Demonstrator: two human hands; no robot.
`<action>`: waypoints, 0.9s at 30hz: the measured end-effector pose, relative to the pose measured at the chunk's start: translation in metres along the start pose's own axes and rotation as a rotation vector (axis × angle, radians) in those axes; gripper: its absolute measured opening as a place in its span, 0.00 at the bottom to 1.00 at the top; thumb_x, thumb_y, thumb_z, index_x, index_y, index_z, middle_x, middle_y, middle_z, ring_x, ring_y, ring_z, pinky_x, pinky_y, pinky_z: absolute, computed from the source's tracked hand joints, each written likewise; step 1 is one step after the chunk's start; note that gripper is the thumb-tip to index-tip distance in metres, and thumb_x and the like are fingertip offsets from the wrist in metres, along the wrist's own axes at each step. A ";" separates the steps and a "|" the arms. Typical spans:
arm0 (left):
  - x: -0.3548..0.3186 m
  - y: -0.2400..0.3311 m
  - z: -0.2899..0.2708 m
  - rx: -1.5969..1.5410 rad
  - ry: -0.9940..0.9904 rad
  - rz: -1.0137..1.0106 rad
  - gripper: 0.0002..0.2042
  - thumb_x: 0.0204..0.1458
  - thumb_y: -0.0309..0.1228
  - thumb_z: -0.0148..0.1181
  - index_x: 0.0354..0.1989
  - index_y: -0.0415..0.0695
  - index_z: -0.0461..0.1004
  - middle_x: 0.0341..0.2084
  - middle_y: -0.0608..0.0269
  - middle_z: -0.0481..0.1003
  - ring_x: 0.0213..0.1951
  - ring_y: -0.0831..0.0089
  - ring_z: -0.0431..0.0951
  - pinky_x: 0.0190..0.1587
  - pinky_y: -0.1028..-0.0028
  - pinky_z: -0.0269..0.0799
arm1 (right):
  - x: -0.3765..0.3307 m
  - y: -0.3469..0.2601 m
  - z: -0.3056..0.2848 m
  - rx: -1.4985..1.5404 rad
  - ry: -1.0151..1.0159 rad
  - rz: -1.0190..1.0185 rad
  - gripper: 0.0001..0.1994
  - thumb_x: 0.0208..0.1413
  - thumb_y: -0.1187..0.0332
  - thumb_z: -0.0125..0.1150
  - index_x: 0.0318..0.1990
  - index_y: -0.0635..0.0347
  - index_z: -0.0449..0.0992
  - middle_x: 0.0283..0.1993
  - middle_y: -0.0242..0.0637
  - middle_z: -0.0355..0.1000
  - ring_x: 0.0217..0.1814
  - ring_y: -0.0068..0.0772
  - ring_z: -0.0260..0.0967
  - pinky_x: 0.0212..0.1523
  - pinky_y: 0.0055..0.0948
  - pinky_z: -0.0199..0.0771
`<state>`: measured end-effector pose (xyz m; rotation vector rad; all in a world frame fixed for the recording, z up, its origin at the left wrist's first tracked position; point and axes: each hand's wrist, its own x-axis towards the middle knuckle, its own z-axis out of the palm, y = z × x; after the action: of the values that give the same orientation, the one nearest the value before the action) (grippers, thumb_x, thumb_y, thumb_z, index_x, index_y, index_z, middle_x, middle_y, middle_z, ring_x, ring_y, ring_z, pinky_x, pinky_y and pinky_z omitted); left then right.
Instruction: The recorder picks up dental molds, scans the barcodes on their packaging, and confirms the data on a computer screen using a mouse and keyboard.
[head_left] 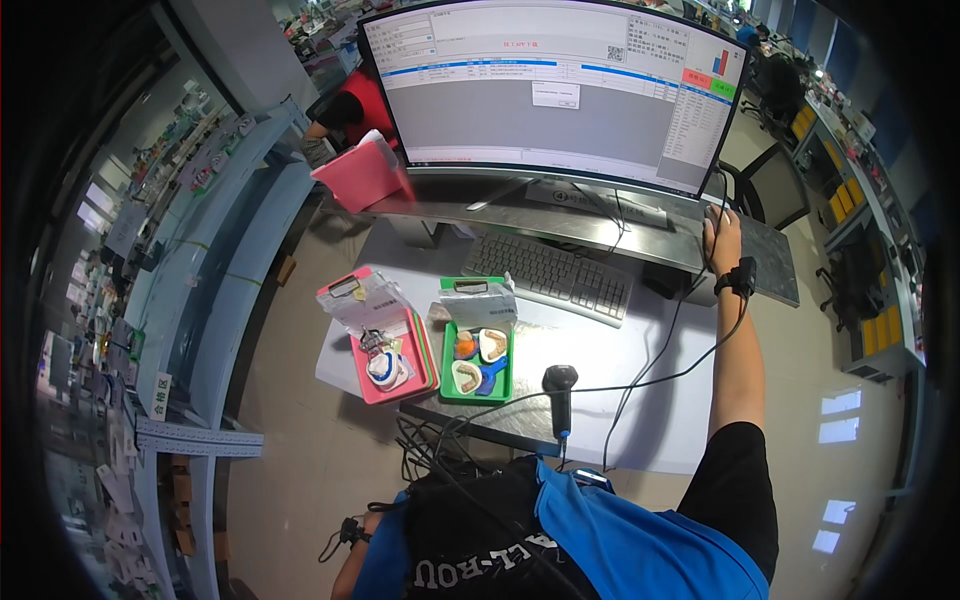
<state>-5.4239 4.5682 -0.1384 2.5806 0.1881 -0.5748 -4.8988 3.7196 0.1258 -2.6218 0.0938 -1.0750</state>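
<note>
My right hand (pixel 722 238) reaches far forward and rests on a computer mouse (pixel 711 212) on the raised grey shelf (pixel 770 255) under the large monitor (pixel 560 90); a black band sits on its wrist. My left hand (pixel 368 520) hangs low at my side by the desk's front edge, mostly hidden behind my dark shirt, with a black strap at the wrist. On the white desk (pixel 620 350) lie a green tray (pixel 447 385) with dental casts and a pink tray (pixel 372 392) with a plastic bag and a blue piece. A black barcode scanner (pixel 560 385) stands near me.
A grey keyboard (pixel 550 275) lies behind the trays. Cables run from the scanner and mouse across the desk. A pink stack (pixel 360 175) sits at the shelf's left end. Another person (pixel 345 110) bends over a bench behind. Blue shelving (pixel 215 260) lines the left; desks and chairs stand at right.
</note>
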 end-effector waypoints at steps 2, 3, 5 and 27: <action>0.005 0.001 -0.002 -0.012 0.023 0.049 0.11 0.61 0.33 0.57 0.34 0.39 0.81 0.30 0.55 0.82 0.32 0.64 0.82 0.38 0.66 0.76 | 0.000 0.001 -0.001 0.004 -0.001 0.004 0.18 0.59 0.67 0.60 0.57 0.56 0.76 0.60 0.62 0.67 0.60 0.64 0.67 0.62 0.47 0.68; 0.010 0.002 -0.004 -0.019 0.035 0.082 0.11 0.61 0.33 0.57 0.33 0.39 0.81 0.30 0.55 0.82 0.32 0.64 0.82 0.38 0.66 0.76 | -0.001 0.003 -0.002 -0.008 -0.005 0.008 0.18 0.59 0.67 0.60 0.57 0.57 0.76 0.60 0.62 0.67 0.60 0.64 0.67 0.62 0.47 0.68; 0.019 0.006 -0.008 -0.040 0.066 0.119 0.11 0.61 0.34 0.56 0.33 0.39 0.81 0.29 0.55 0.82 0.31 0.64 0.82 0.37 0.65 0.75 | -0.003 0.008 -0.003 -0.020 -0.009 0.017 0.18 0.59 0.67 0.60 0.57 0.57 0.75 0.60 0.62 0.67 0.60 0.64 0.67 0.62 0.47 0.68; 0.025 0.023 -0.013 0.236 -0.052 0.204 0.12 0.53 0.39 0.58 0.37 0.44 0.78 0.30 0.54 0.80 0.34 0.53 0.80 0.38 0.59 0.74 | -0.003 0.015 0.006 -0.061 0.001 0.078 0.23 0.57 0.66 0.58 0.60 0.59 0.71 0.64 0.63 0.62 0.60 0.68 0.65 0.62 0.51 0.68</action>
<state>-5.3915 4.5550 -0.1283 2.7624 -0.1689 -0.6192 -4.8958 3.7069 0.1153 -2.6478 0.2304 -1.0634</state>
